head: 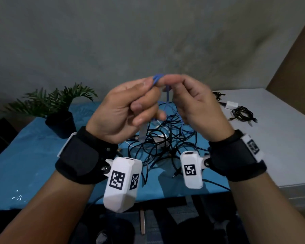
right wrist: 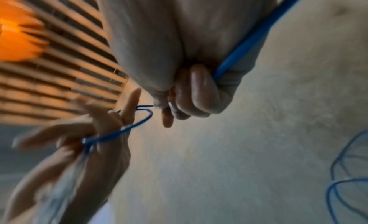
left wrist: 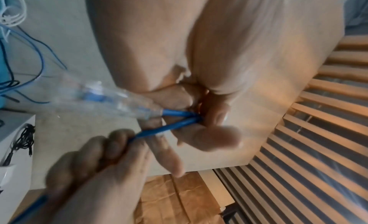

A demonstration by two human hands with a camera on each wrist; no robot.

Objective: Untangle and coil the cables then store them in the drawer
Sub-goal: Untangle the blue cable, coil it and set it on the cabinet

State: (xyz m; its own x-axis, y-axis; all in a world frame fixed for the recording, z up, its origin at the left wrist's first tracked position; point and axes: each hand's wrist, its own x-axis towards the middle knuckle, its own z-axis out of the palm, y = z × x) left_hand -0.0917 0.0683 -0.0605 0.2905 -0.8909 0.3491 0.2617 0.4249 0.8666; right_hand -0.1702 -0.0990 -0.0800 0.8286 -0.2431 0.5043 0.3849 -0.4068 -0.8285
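A blue cable rises from a tangled pile of black, white and blue cables on the blue-covered table. Both hands are raised above the pile, close together. My left hand pinches a folded bend of the blue cable between thumb and fingers, and the cable's clear plug hangs below it. My right hand grips the same blue cable in curled fingers, just right of the left hand. A small blue loop spans between the two hands.
A potted plant stands at the table's back left. To the right, a white surface carries coiled black cables and a white charger. The table's front edge runs just below my wrists.
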